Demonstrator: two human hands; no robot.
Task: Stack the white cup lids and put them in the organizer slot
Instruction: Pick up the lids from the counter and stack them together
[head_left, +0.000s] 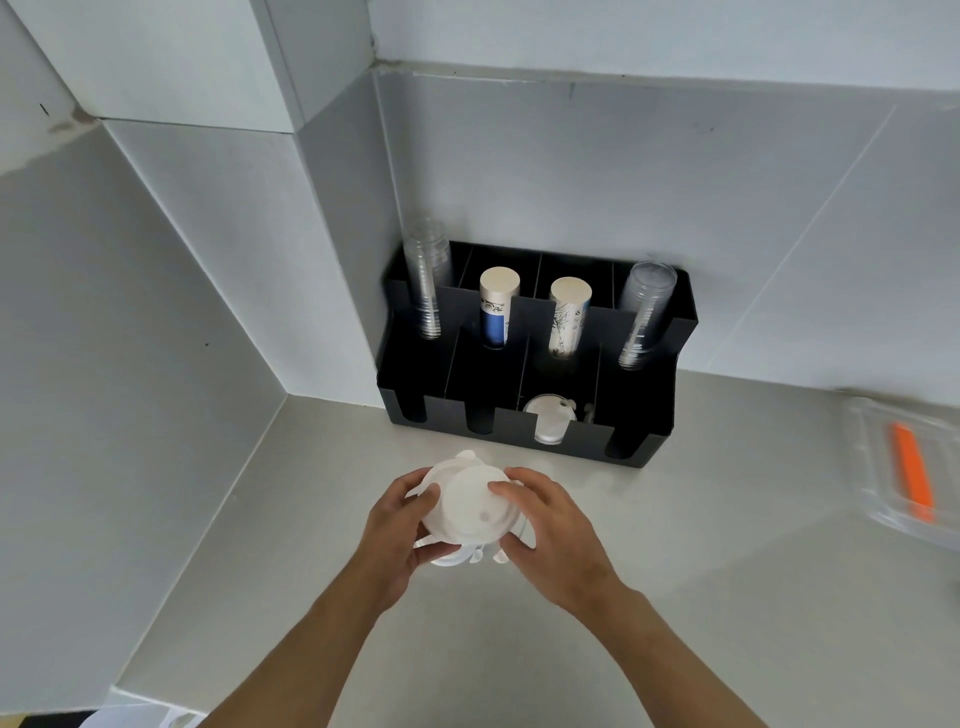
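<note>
Hands meet over a pale counter (675, 571) in the corner of a grey-walled room. The left hand (395, 530) curls around the left side of a stack of white cup lids (467, 506), its thumb lying over the near-left rim and its fingers wrapped behind. The right hand (550, 525) closes on the right side of the same stack, with two fingertips resting on the top lid and the thumb pressed low against the stack's near-right edge. Both hands are partly closed, gripping the lids between them. The stack is uneven: tabs and rims stick out at the far side and below the hands, and whether its bottom touches the counter cannot be told.

Beyond the hands, against the back wall, stands a black organizer (654, 447) with rows of slots. In the front row, the third slot from the left holds a few white lids (549, 418) lying flat; the other front slots look dark. In the back row, a tall stack of clear cups (427, 280) leans in the left slot, a paper cup stack with blue print (497, 306) and a paper cup stack with line drawings (567, 317) stand in the two middle slots, and another clear cup stack (644, 312) tilts in the right slot.

Well to the right on the counter sits a clear plastic tray (872, 467) with an orange item (911, 470) in it, both blurred.
</note>
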